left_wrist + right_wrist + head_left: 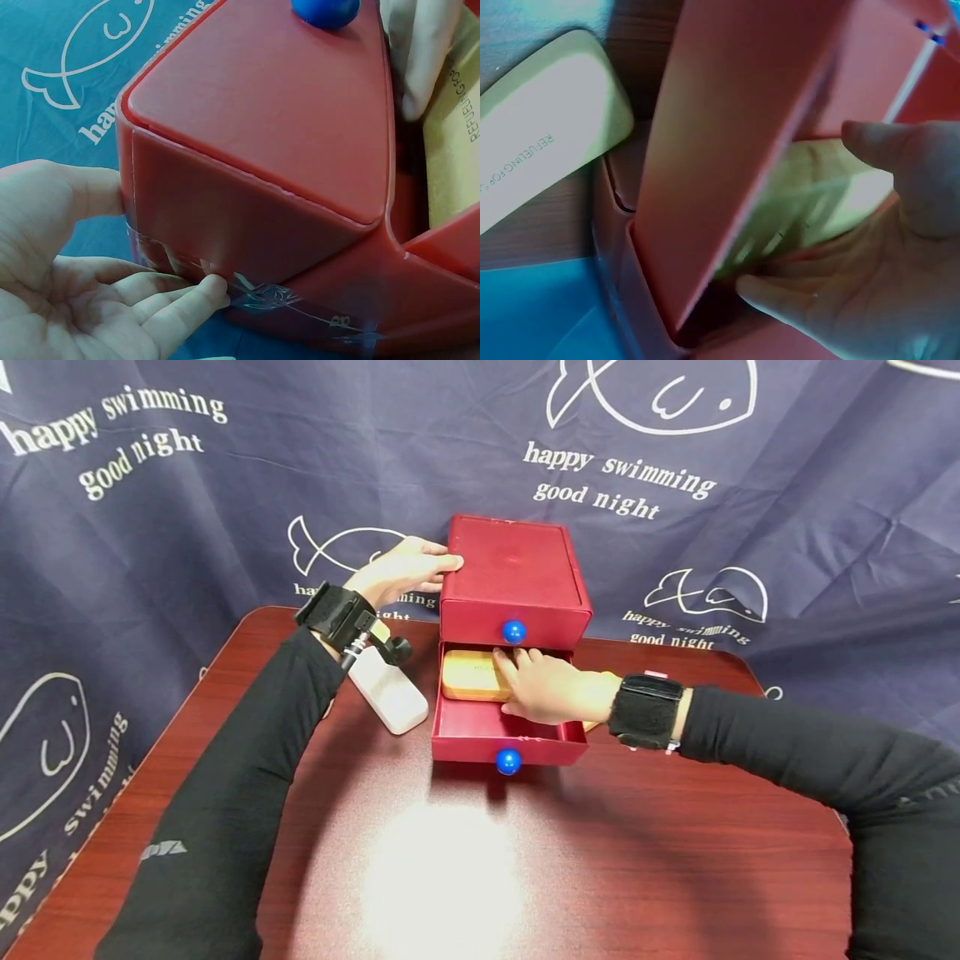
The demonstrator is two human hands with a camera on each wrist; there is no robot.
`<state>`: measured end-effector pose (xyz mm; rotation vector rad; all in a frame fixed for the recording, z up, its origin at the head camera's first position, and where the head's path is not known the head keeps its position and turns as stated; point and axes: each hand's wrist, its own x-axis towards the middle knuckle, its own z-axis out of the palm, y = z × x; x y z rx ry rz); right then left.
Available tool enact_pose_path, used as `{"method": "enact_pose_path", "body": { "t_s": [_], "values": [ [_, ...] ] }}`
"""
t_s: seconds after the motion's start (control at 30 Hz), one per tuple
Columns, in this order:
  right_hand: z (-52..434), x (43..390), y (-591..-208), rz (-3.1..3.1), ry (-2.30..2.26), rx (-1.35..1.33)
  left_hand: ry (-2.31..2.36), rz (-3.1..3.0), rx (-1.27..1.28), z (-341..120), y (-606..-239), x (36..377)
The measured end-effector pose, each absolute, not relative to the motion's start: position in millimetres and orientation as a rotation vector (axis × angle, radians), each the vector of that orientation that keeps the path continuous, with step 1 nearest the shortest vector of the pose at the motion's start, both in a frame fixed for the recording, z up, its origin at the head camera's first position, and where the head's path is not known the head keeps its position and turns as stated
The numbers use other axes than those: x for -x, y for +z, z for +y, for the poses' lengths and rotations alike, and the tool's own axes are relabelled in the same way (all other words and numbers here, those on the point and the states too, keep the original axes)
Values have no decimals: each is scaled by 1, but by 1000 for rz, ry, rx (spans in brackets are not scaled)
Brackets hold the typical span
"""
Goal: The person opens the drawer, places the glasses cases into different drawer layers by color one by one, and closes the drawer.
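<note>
A red two-drawer box (510, 568) stands at the table's middle. Its upper drawer is closed, with a blue knob (513, 631). The lower drawer (480, 735) is pulled out and has its own blue knob (507, 762). Inside it lies a yellow case (468, 675). My right hand (547, 689) reaches into the drawer and holds the yellow case (810, 195) between thumb (885, 142) and fingers. My left hand (405, 572) rests flat against the red box's left side (225, 217), its fingers (187, 300) straight.
A white case (388, 693) lies on the dark red wooden table (600, 860) just left of the box, under my left wrist. A navy cloth printed with fish and lettering (787, 485) hangs behind the table.
</note>
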<state>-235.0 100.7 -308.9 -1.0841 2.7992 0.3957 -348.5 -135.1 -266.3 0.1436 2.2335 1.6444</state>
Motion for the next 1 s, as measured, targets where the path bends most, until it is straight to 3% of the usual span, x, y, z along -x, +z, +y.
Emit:
{"method": "enact_pose_path", "body": {
  "t_s": [0.67,1.0],
  "values": [
    [155,218,-250,2530,39,933,1651,2232,-182,-131,-266,346],
    [187,212,-233,2578,-81,1031,1655,2249,-159,-136,-266,347]
  ]
}}
